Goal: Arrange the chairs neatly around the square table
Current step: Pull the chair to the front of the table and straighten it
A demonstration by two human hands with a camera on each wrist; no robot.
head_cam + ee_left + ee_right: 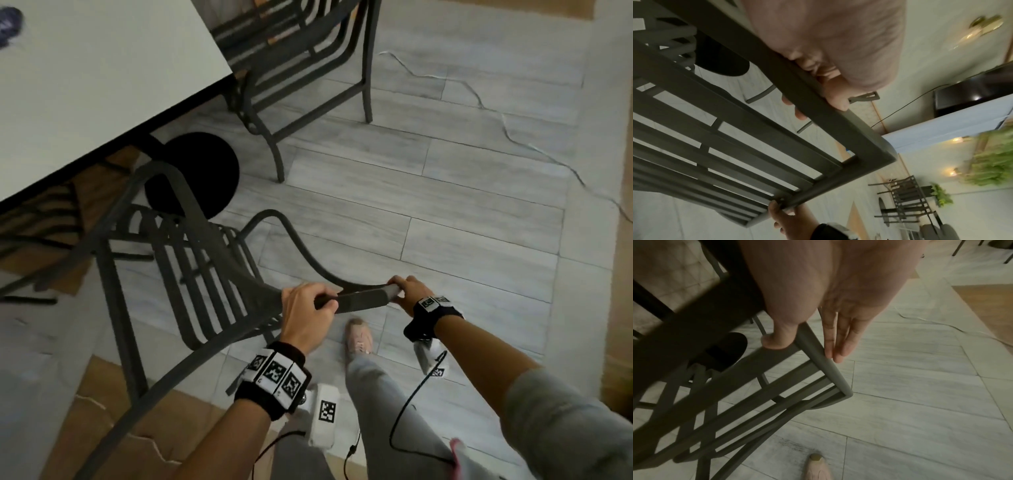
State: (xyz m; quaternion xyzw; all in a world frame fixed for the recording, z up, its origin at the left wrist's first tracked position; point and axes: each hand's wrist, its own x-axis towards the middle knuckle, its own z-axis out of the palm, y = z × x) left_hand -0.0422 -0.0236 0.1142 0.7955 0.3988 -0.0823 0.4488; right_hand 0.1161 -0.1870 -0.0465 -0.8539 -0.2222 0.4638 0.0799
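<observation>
The dark metal chair (191,274) stands on the grey plank floor (445,212) at the near edge of the pale worktop (102,75), its slatted seat toward the black round base (202,171) under that worktop. The left hand (305,317) has its grip clenched round the top rail of the chair's back, while the right hand (409,291) grasps the rail's right corner, thumb hooked on one side and fingers (835,344) laid nearly straight along the other. A second chair (301,61) sits at the worktop's right edge, just past its near right corner.
</observation>
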